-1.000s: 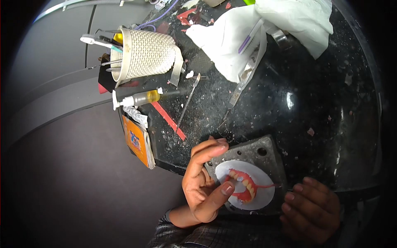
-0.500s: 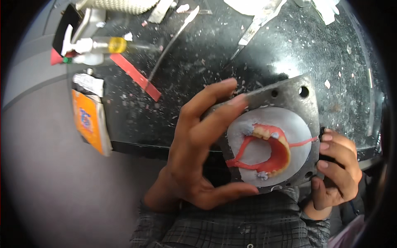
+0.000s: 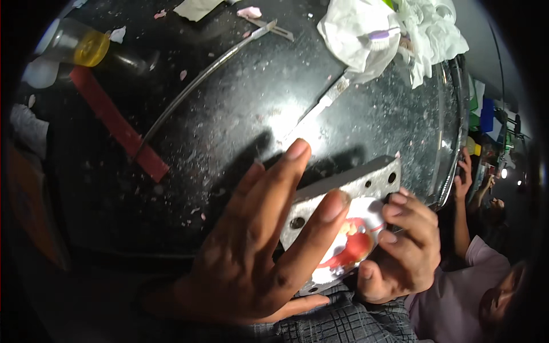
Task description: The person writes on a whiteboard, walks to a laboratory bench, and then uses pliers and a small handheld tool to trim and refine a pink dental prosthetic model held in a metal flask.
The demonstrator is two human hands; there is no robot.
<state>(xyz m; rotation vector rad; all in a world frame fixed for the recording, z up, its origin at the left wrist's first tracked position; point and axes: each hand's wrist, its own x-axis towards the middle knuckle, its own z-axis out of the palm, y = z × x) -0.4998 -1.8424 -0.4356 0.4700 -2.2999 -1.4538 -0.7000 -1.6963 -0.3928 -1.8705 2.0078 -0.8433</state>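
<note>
Right grip [image 3: 403, 246] clasps metal block [image 3: 347, 179] | left grip [image 3: 246, 257] splayed wide | pale tool [image 3: 327, 101]: markings illegible

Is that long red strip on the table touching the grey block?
No, the red strip lies on the black table, left of the grey block and apart from it.

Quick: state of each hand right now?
Left hand: open, fingers spread across the grey metal block; firm contact can't be told.
Right hand: fingers curled, holding the block at its right side.
</note>
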